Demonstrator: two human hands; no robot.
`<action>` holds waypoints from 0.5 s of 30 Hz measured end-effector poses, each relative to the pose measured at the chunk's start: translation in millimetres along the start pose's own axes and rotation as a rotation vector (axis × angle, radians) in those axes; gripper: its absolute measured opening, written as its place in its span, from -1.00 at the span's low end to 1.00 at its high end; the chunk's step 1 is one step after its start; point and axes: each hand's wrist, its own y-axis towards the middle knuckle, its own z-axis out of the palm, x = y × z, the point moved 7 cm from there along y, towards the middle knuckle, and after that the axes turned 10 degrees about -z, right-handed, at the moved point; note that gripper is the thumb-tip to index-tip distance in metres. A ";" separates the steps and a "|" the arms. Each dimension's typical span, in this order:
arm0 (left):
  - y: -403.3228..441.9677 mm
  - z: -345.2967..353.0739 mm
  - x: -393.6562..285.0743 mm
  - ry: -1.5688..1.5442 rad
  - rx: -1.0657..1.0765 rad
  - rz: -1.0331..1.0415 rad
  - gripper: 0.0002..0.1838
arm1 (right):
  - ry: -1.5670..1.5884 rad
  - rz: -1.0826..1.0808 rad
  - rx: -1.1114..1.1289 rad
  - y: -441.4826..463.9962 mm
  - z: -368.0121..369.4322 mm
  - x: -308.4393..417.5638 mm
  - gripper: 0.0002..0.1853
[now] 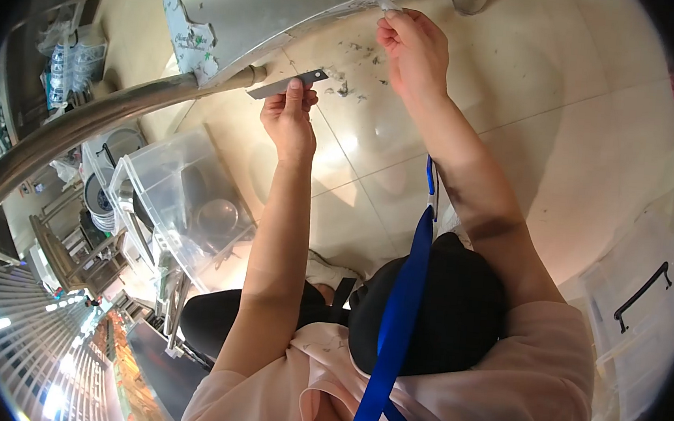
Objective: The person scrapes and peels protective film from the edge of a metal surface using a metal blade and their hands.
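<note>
My left hand [290, 124] is closed around a flat grey utility knife blade [267, 89], thumb on top, with a small hole at the blade's right end. Above it curves the edge of a stainless steel panel [290, 1]. Printed protective film [196, 45], torn along its border, clings to the panel's left part. My right hand [419, 55] pinches a small whitish scrap [387, 5] at the panel's lower edge, which looks like peeled film. Dark shreds [342, 91] lie on the tiled floor between and beyond my hands.
A bent metal tube [82, 123] runs along the left below the panel. Clear plastic bins stand left [187, 199] and right [630, 313]. Stacked dishes [99, 196] and shelving fill the far left. A blue lanyard [405, 295] hangs before my body.
</note>
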 end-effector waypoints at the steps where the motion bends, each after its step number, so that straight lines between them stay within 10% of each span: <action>1: 0.2 -0.3 -0.2 -0.009 -0.019 -0.004 -0.88 | -0.003 -0.024 0.001 -1.9 0.1 2.3 -0.92; 15: 5.3 8.2 -8.8 -0.063 -0.009 0.006 -0.87 | -0.659 -0.295 0.382 -25.1 -0.5 11.5 -0.91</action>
